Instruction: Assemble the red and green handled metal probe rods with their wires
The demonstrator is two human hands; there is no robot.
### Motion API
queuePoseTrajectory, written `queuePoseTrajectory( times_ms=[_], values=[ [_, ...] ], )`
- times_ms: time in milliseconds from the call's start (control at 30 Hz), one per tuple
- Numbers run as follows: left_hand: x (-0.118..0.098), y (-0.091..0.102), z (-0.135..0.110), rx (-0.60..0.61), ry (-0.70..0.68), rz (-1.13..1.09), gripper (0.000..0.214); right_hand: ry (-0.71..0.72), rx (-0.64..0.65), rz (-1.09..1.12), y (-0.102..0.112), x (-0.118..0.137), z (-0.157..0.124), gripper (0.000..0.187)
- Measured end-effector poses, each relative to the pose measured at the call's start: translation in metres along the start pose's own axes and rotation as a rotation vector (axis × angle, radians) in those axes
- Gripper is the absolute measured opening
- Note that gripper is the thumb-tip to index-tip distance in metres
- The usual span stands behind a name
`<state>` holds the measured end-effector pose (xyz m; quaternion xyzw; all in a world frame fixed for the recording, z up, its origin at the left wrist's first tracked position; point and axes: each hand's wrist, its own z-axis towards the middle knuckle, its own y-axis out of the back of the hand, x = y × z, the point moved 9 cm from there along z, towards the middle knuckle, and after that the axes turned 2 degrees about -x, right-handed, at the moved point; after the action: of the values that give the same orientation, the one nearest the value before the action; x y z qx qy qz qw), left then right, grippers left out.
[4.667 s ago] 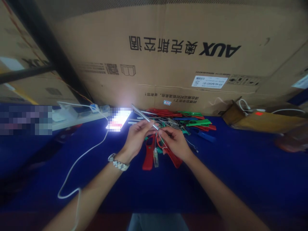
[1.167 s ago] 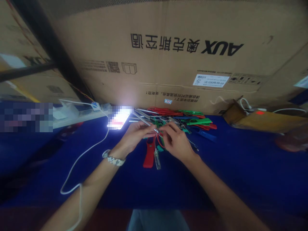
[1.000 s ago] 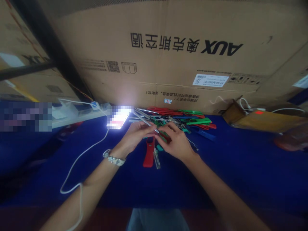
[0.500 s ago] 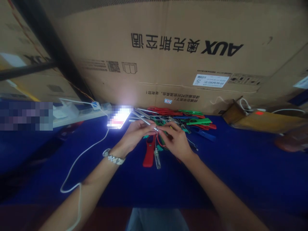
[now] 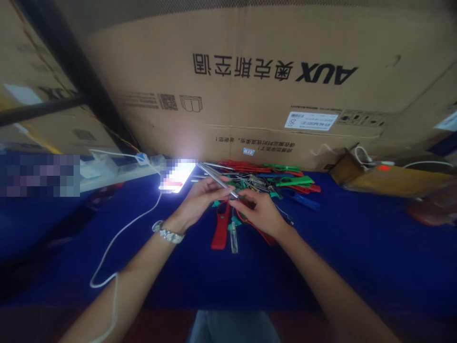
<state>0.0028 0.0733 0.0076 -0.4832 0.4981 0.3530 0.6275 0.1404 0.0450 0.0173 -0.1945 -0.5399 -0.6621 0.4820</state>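
My left fingers (image 5: 220,194) are closed on a slim metal tube (image 5: 214,177), thumb on top. My right fingers (image 5: 246,194) are bent in, thumb and index slightly apart at the tube's near end; can't tell if they grip the tube or something thin beside it. Long axis slants far-left to near-right, near tip between both hands, left fingers further up the shaft. Red handle (image 5: 221,228) and clear plastic piece (image 5: 233,239) lie just nearer on the blue tabletop (image 5: 207,281). Red part (image 5: 262,233) mostly under my right hand; held or not, unclear. Pile of red, green and blue parts (image 5: 294,181) beyond is tangled, blurry. Tube's far end hard to split from rods behind; phone (image 5: 178,175) glaring, pixelated.
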Motion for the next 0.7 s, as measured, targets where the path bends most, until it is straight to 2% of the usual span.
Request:
queuePoseTrajectory(
  times_ms=[200, 467, 700],
  values=[
    [-0.002, -0.004, 0.000, 0.037, -0.003, 0.010, 0.038, -0.153, 0.121, 0.202, -0.010, -0.005, -0.005, 0.029],
    [-0.004, -0.006, -0.002, 0.032, -0.020, -0.002, 0.039, -0.081, 0.099, 0.190, -0.005, 0.000, -0.001, 0.029],
    [0.006, -0.004, 0.000, -0.022, -0.002, 0.044, 0.021, -0.233, 0.124, 0.416, -0.012, -0.011, -0.003, 0.033]
  ],
)
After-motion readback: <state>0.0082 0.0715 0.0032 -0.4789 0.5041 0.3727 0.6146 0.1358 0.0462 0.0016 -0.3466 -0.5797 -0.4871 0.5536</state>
